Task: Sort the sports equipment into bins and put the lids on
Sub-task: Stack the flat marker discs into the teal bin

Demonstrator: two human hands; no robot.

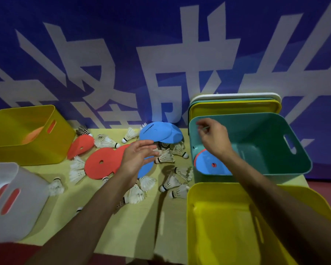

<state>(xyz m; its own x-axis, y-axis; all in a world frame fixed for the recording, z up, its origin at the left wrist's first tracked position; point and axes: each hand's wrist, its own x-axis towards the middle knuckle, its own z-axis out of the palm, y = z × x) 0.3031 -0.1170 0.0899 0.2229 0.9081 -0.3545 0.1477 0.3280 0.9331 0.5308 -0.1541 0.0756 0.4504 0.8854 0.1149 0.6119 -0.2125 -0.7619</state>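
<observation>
your left hand (139,157) is flat, empty; right hand (212,136) loose, empty above the teal bin (260,129). pinch the blue disc (157,133) at twelve o'clock by its rim.

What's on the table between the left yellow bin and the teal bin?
In the head view: orange discs, blue discs and scattered white shuttlecocks.

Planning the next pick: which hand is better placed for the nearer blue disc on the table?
Left. The left hand is open directly over that blue disc; the right hand is above the teal bin.
</observation>
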